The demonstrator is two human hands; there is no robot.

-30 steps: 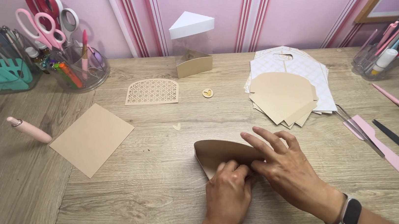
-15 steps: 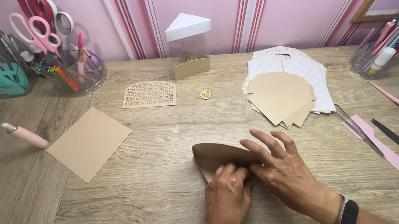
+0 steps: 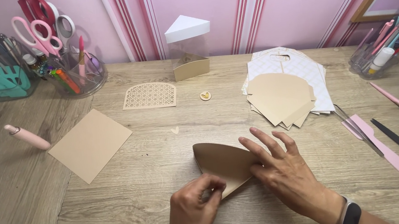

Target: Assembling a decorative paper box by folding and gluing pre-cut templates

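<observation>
The left hand pinches the lower edge of the curved tan card piece as before, while the right hand still presses flat on it.

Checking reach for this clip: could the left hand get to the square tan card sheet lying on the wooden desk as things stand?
Probably yes. The left hand pinches the curved tan card piece, and the square tan card sheet lies flat up and to its left, with only bare wooden desk between; it would have to let go first.

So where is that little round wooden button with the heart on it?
In the head view, the small round wooden heart button lies on the wooden table, just right of the tan lattice-cut card and in front of the clear box with the white triangular lid.
</observation>
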